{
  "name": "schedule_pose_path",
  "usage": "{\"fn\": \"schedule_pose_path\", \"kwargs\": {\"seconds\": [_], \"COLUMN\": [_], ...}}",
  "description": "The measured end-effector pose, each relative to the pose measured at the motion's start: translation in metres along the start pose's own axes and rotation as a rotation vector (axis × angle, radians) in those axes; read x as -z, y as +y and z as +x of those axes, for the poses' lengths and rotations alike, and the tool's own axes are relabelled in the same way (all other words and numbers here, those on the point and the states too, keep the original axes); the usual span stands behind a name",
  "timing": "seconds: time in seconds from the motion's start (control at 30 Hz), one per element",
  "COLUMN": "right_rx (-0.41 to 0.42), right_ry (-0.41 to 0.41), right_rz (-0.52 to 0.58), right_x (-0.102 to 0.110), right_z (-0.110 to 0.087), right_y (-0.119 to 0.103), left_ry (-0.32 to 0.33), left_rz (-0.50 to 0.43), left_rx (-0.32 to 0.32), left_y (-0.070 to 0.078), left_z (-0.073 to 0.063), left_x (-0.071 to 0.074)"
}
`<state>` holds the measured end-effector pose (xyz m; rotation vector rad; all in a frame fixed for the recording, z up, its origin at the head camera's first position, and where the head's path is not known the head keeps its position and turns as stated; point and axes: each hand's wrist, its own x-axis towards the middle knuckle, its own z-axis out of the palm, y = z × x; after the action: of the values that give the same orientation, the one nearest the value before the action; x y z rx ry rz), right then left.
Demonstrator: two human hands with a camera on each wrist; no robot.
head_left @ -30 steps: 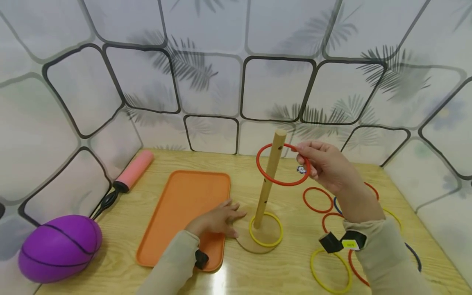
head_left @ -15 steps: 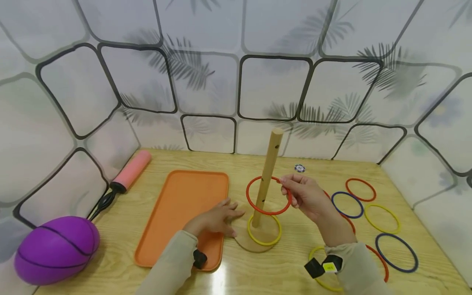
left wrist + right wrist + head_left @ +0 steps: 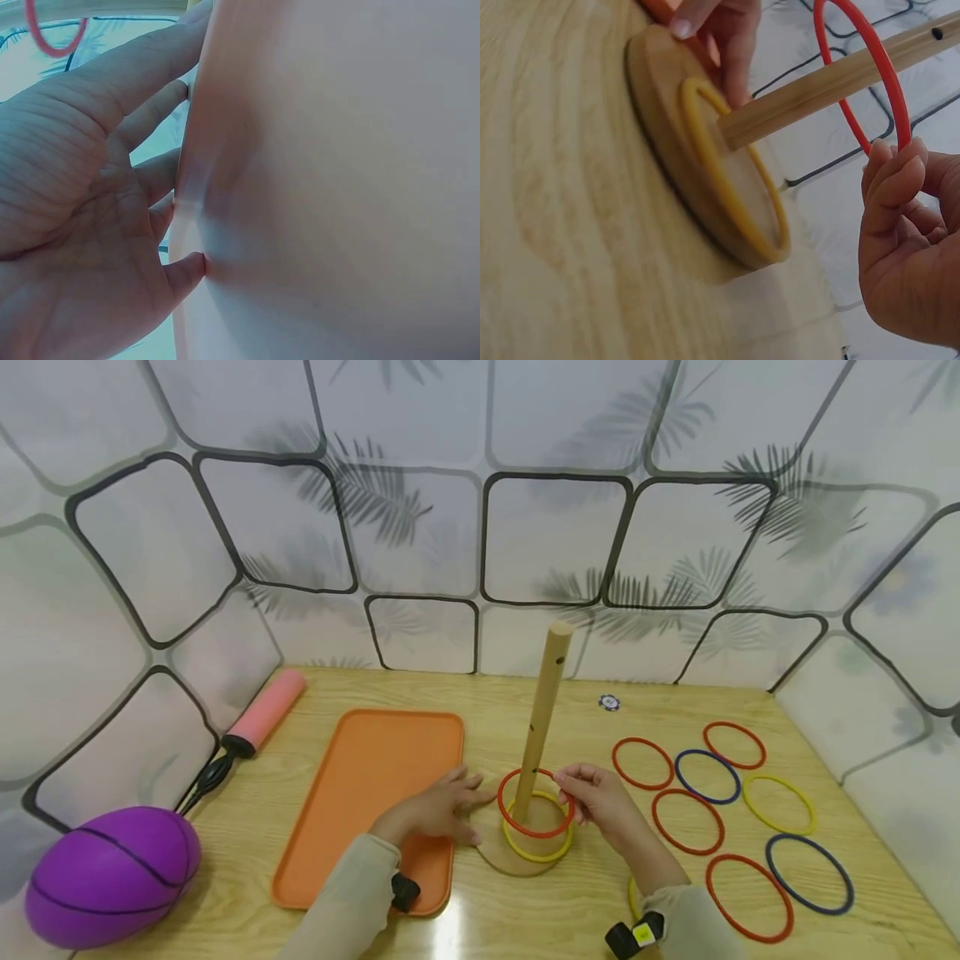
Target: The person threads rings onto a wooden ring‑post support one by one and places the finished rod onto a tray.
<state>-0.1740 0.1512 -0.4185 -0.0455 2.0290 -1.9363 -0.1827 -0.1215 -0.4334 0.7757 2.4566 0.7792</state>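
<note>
Carefully pinching a red ring (image 3: pixel 891 79) around the peg (image 3: pixel 543 710) with the right hand (image 3: pixel 596 797), while resting the left hand (image 3: pixel 437 810), fingers apart, at the base (image 3: pixel 492 848), presumably for steadiness

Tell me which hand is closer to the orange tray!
Left. The left hand reaches over the edge of the orange tray. The right hand is farther off, past the wooden post, pinching a red ring.
</note>
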Motion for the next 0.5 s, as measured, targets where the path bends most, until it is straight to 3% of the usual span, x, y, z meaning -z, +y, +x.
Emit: {"fn": "schedule_pose_path", "kwargs": {"seconds": [0.27, 0.5], "right_rx": [-0.047, -0.039], "right_ry": [0.073, 0.068], "right_rz": [-0.069, -0.066], "right_x": [-0.002, 0.001], "right_z": [0.002, -0.002], "right_y": [0.017, 0.025], "left_ry": [0.004, 0.004], "left_rz": [-0.02, -0.002], "left_rx": [0.011, 0.007], "left_y": [-0.001, 0.001], "left_z": [-0.001, -0.001], "left_x": [-0.001, -0.001]}}
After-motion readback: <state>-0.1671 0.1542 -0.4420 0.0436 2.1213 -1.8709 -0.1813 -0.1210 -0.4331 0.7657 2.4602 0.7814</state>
